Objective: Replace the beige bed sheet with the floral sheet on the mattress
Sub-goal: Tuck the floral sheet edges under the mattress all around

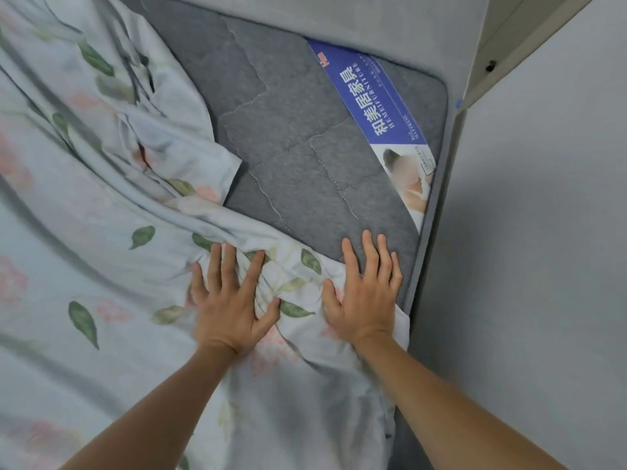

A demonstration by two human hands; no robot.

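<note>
The floral sheet (84,205), pale blue with green leaves and pink flowers, lies wrinkled over the left and near part of the grey quilted mattress (298,144). My left hand (230,300) presses flat on the sheet with its fingers spread. My right hand (366,290) lies flat at the sheet's edge, palm on the cloth and fingertips on the bare mattress. The mattress's far right corner is uncovered. No beige sheet is in view.
A blue and white printed label (380,110) lies along the mattress's right edge. A grey padded headboard (339,18) stands at the far side. A pale wall (543,232) runs close along the right, with a cabinet edge (502,45) above it.
</note>
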